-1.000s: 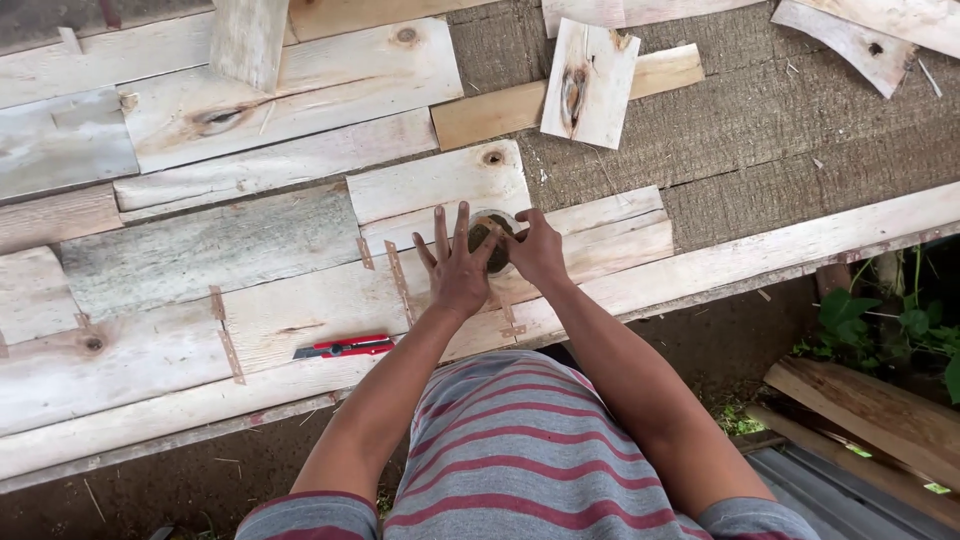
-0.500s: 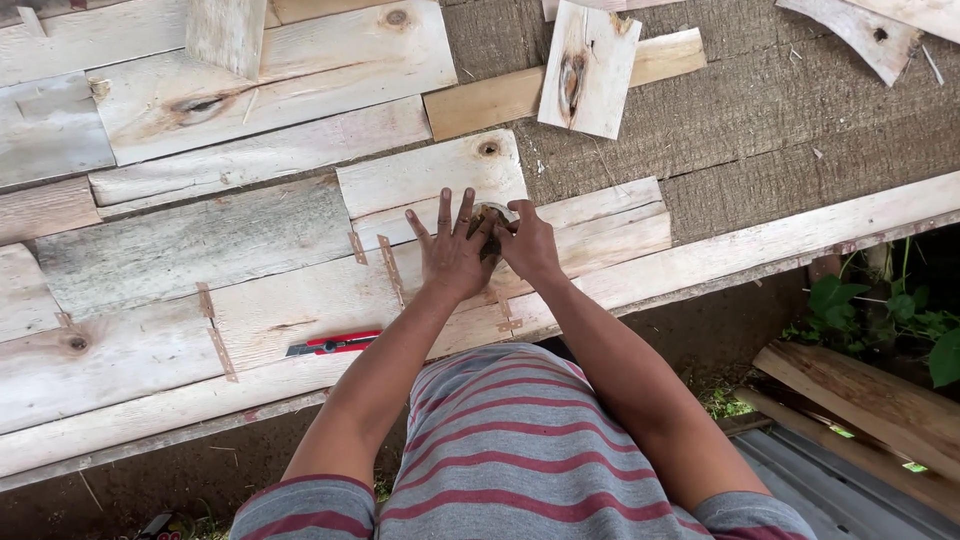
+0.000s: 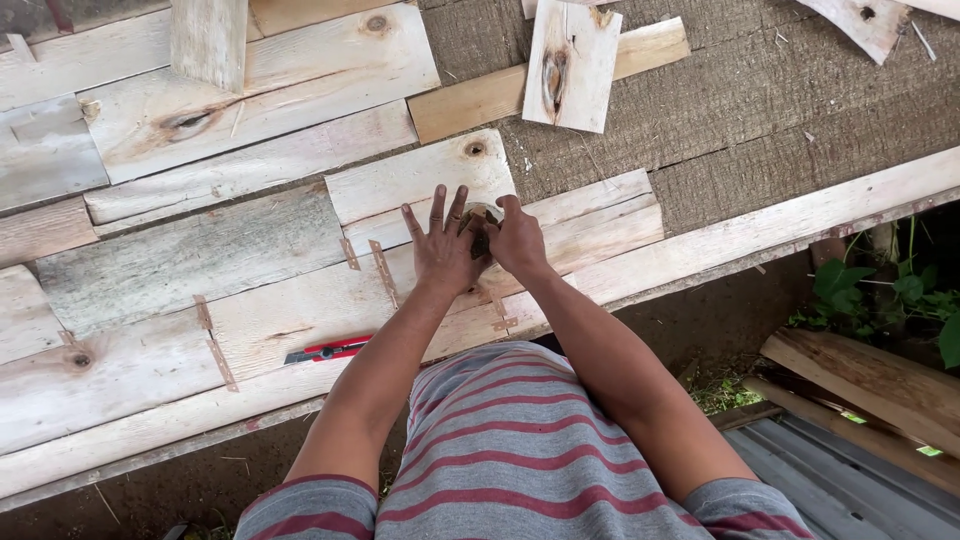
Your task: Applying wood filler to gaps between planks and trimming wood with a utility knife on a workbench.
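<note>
Wooden platform [image 3: 720, 110] carries pale boards [image 3: 250, 80] (one red cutter [image 3: 328, 351]).

Both hands meet on a small object [image 3: 481, 228] lying on the boards [image 3: 300, 300]: left hand [image 3: 443, 250] beside right hand [image 3: 517, 240]. A knife [image 3: 328, 351] lies left of them, nearer the person. A plank [image 3: 570, 62] lies behind.

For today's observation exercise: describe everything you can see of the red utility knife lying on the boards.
The red utility knife is slim, with a red body and dark parts at its left end. It lies flat, nearly level and tilted slightly, on a pale wooden plank near the front edge. Nothing touches it; the left hand is up and to its right.
</note>
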